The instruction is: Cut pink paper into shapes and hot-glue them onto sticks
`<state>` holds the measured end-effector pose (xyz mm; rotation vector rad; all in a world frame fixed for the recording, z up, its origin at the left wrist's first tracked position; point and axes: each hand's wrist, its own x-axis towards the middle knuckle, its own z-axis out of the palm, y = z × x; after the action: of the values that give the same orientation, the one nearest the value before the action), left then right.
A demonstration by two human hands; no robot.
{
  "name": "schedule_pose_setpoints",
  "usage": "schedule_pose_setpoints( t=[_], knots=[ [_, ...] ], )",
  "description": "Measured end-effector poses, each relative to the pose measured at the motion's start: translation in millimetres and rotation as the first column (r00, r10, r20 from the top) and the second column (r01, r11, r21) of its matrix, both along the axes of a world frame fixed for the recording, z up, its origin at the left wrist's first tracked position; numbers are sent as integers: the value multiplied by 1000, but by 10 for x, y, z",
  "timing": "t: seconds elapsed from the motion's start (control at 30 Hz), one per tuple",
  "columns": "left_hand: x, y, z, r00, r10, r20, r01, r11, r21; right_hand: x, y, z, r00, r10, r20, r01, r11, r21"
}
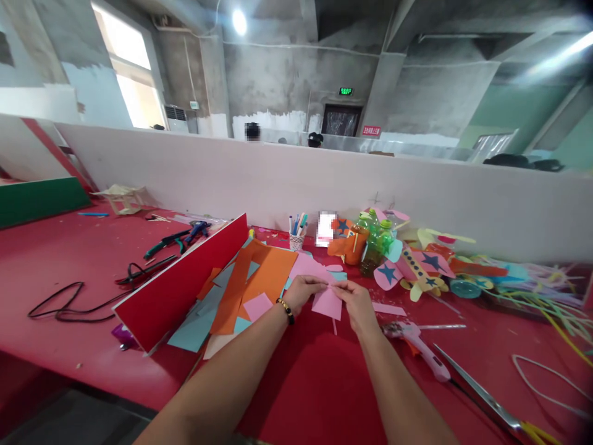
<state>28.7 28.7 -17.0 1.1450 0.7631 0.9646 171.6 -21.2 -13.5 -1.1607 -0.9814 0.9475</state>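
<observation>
Both hands meet over a piece of pink paper [327,306] above the red table. My left hand [300,293], with a beaded bracelet on the wrist, pinches the paper's upper edge from the left. From the right, my right hand [356,299] pinches the same edge, its fingertips close to the left ones. The paper hangs down between them, and a thin pink strip shows under it. Larger pink paper [308,266] lies just behind the hands. To their left are orange sheets [273,269], blue sheets [194,330] and a small pink piece [257,306].
A pink glue gun [428,353] and long scissors [482,390] lie at right. Behind them stand green bottles [384,238] and a paper-decorated plane [417,269]. A pen cup [296,240] is at the back. A red board [185,281] divides off pliers [167,242] and a black cable [69,312].
</observation>
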Motion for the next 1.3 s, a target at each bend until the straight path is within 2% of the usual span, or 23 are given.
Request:
schedule_pose_setpoints(
  t=[0.2,0.43,0.6,0.97,1.3],
  knots=[
    [3,31,-72,999,-2,48,3,1000,-24,33,28,-74,1000,0,-3,0,1000,-11],
    [-58,51,-108,991,-10,-133,28,991,131,-4,3,-109,999,29,29,-29,999,-22],
    [-76,40,-118,985,0,-170,31,983,182,1,-20,-115,997,52,49,-51,998,-26],
    [-64,28,-108,1000,-11,-20,11,999,35,5,-10,-87,997,76,34,-75,997,-32],
    [-74,22,-104,1000,0,-13,-1,999,-50,27,-11,-107,996,89,23,-88,996,-33]
  ],
)
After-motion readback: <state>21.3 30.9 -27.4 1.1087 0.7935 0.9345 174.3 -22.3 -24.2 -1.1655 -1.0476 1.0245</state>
